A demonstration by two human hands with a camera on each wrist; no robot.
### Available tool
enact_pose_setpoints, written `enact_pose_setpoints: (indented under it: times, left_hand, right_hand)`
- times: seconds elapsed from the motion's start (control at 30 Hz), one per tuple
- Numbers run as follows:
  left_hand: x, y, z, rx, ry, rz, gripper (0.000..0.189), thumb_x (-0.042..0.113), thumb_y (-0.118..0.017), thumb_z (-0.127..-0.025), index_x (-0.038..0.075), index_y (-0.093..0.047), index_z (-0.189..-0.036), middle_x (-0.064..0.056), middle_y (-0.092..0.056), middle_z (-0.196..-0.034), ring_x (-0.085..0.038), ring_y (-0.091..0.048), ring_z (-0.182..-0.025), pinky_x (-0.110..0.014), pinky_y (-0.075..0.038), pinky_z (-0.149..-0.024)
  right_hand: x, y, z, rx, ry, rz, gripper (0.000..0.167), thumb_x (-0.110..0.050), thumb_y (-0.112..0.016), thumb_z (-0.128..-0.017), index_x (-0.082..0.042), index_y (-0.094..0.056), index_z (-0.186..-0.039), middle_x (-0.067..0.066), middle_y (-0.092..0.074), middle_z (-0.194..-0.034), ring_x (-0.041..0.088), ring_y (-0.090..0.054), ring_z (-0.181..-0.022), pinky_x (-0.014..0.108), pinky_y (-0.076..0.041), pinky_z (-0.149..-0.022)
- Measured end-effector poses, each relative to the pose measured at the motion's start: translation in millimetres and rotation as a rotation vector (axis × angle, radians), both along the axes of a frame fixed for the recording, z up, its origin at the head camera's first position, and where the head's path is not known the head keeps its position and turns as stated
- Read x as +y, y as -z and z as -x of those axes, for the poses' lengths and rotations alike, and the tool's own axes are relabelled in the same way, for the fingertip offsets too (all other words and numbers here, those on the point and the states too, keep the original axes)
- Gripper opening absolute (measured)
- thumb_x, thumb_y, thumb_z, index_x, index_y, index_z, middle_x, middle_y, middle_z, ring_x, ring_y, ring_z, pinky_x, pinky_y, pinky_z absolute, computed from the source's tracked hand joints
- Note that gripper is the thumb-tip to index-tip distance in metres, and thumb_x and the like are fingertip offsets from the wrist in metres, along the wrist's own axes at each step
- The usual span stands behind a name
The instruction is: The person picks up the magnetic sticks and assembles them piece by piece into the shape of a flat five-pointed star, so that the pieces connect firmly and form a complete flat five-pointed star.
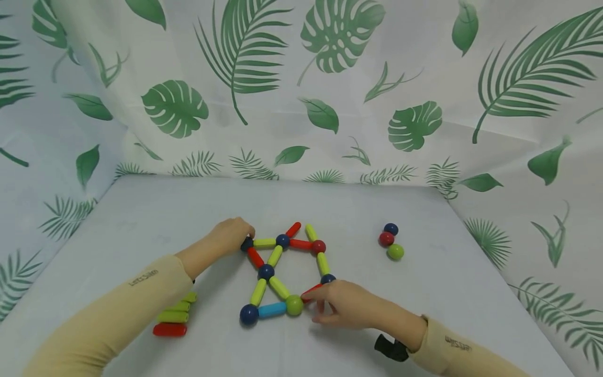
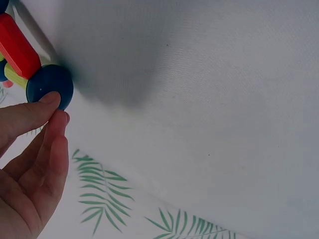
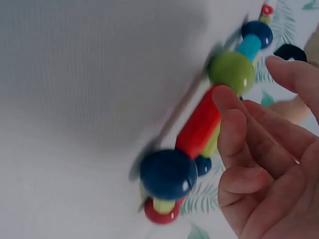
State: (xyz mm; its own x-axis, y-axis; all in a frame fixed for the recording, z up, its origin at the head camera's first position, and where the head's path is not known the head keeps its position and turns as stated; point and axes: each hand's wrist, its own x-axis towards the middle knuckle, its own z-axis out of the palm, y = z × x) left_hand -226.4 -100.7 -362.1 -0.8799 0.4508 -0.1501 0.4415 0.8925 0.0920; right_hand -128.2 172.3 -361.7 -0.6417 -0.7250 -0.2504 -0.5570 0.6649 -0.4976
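A flat frame of coloured rods and balls lies on the white table. My left hand [image 1: 231,234] pinches the dark blue ball [image 2: 49,85] at its far left corner between thumb and fingers; a red rod [image 2: 19,46] and a yellow-green rod run from that ball. Along the frame's right side, my right hand [image 1: 350,306] has its fingertips at a red rod [image 3: 200,124], close to a green ball [image 3: 231,72]. Its thumb stands apart from the fingers. That red rod spans between the green ball and another blue ball [image 3: 168,174]. A light blue rod [image 1: 272,310] joins the green ball to the near-left blue ball [image 1: 249,314].
Three loose balls, blue [image 1: 390,229], red [image 1: 387,239] and green [image 1: 395,252], sit to the right. Beside the left forearm lie several yellow-green rods [image 1: 173,317] and a red rod [image 1: 169,329]. A leaf-patterned cloth [image 1: 358,131] hangs behind the table.
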Motion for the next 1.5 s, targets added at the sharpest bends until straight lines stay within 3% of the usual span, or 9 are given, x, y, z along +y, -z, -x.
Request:
enact_pose_setpoints:
  times: [0.27, 0.6, 0.8, 0.97, 1.3, 1.5]
  left_hand:
    - [0.8, -0.5, -2.7, -0.008, 0.009, 0.011, 0.027, 0.001, -0.068, -0.078, 0.008, -0.067, -0.103, -0.01, -0.064, -0.097, -0.022, -0.058, -0.084, -0.036, -0.049, -0.078]
    - [1.7, -2.3, -5.9, 0.008, 0.043, 0.012, 0.024, 0.005, -0.07, -0.078, 0.004, -0.066, -0.102, -0.01, -0.061, -0.093, -0.023, -0.058, -0.087, -0.035, -0.049, -0.079]
    - [0.5, -2.6, -6.2, 0.006, 0.035, 0.003, 0.022, 0.003, -0.07, -0.078, 0.003, -0.066, -0.1, -0.01, -0.062, -0.09, -0.022, -0.058, -0.083, -0.034, -0.049, -0.077]
    - [0.9, -3.0, -7.4, -0.007, 0.028, -0.014, 0.02, 0.003, -0.07, -0.077, 0.004, -0.067, -0.097, -0.009, -0.062, -0.087, -0.021, -0.057, -0.079, -0.034, -0.049, -0.075]
    - [-1.2, -0.4, -10.3, 0.013, 0.044, -0.023, 0.02, 0.005, -0.072, -0.075, 0.004, -0.067, -0.094, -0.007, -0.061, -0.084, -0.019, -0.056, -0.076, -0.033, -0.049, -0.073]
    - [-3.3, 0.6, -12.1, 0.014, 0.046, -0.031, 0.019, 0.004, -0.072, -0.075, 0.004, -0.067, -0.094, -0.007, -0.061, -0.083, -0.019, -0.056, -0.075, -0.033, -0.049, -0.073]
  right_hand:
    - [30, -7.9, 18.8, 0.171, 0.102, 0.103, 0.029, -0.016, -0.068, -0.082, -0.006, -0.064, -0.109, -0.005, -0.063, -0.089, 0.007, -0.053, -0.073, 0.026, -0.05, -0.063]
    - [103, -10.9, 67.9, 0.508, 0.388, 0.053, 0.029, -0.01, -0.072, -0.077, 0.001, -0.064, -0.102, 0.014, -0.062, -0.096, 0.028, -0.058, -0.082, 0.04, -0.049, -0.069]
    - [129, -5.6, 90.2, 0.445, 0.502, -0.034, 0.036, -0.011, -0.073, -0.076, 0.009, -0.061, -0.104, 0.025, -0.058, -0.101, 0.038, -0.056, -0.091, 0.048, -0.046, -0.077]
    - [137, 0.1, 102.3, 0.403, 0.537, -0.09, 0.033, -0.013, -0.073, -0.076, 0.007, -0.063, -0.1, 0.021, -0.058, -0.091, 0.033, -0.054, -0.082, 0.046, -0.047, -0.072]
    - [136, 5.2, 113.2, 0.362, 0.557, -0.111, 0.018, -0.009, -0.074, -0.074, 0.002, -0.063, -0.084, 0.011, -0.057, -0.078, 0.027, -0.052, -0.075, 0.042, -0.045, -0.067]
    - [123, 6.3, 119.9, 0.37, 0.513, -0.154, 0.016, -0.004, -0.072, -0.071, -0.002, -0.057, -0.075, 0.008, -0.054, -0.071, 0.023, -0.049, -0.068, 0.037, -0.042, -0.061]
